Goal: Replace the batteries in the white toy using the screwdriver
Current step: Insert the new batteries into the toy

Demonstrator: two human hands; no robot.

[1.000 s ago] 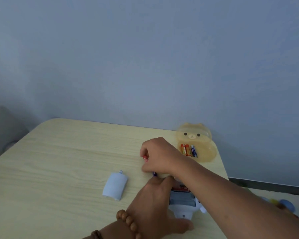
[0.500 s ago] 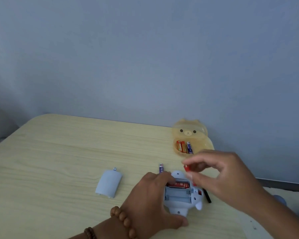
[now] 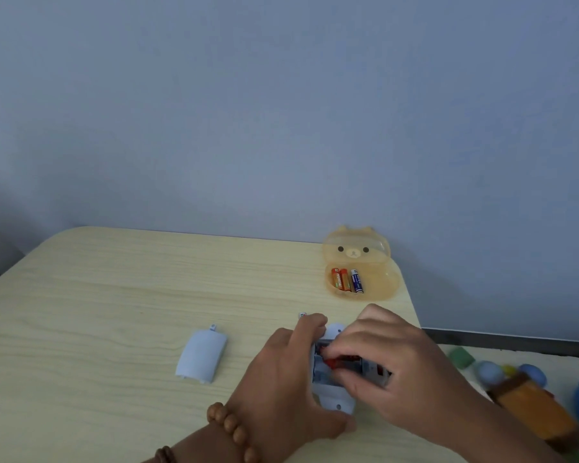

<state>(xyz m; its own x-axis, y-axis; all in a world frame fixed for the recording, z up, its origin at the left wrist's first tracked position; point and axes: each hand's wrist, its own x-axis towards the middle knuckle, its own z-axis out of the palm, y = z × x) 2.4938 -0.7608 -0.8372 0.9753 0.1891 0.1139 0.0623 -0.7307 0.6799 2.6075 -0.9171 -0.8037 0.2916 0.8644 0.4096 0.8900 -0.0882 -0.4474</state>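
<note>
The left hand (image 3: 291,379) grips the white plastic toy (image 3: 335,401) on the pale wooden table (image 3: 114,295). The right hand (image 3: 391,362) pinches a red cylindrical battery (image 3: 343,361) over its open compartment.

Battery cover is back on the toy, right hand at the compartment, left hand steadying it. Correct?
Not quite. The head view shows the battery cover lying on the table, left of the toy. Right hand at the open compartment, left hand steadying: correct.

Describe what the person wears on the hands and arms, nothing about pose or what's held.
Both hands are bare, without gloves or rings that show. The left hand has a bracelet of round brown wooden beads at the wrist, with a second, darker beaded strand lower on the forearm. The right hand and forearm show no sleeve or jewellery.
</note>
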